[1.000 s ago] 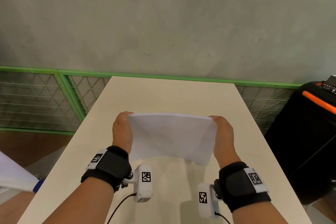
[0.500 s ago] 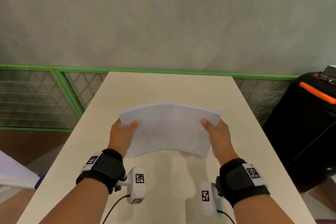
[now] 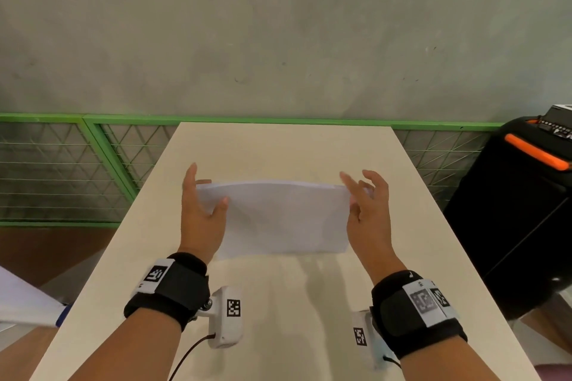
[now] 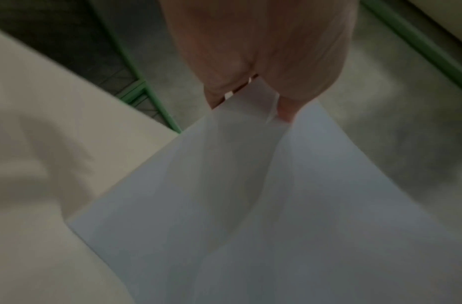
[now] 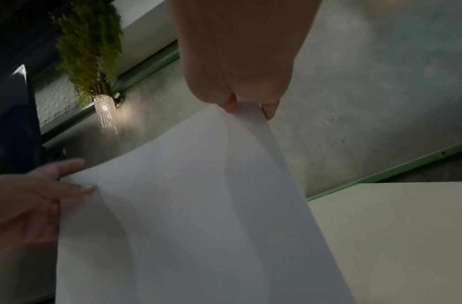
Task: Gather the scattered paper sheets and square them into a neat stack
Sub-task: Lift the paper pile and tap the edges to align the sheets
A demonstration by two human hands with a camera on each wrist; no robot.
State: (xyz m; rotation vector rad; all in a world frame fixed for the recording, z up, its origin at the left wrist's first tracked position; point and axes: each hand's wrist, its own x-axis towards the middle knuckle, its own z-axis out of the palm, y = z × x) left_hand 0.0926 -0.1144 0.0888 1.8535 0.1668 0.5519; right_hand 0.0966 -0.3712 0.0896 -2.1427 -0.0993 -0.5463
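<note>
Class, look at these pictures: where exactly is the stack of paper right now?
In the head view the stack of paper stands on edge mid-table, between the left hand and the right hand, which pinch its upper corners.

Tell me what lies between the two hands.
The paper stack spans the gap between the left hand and the right hand, each pinching an end; the head view shows it.
</note>
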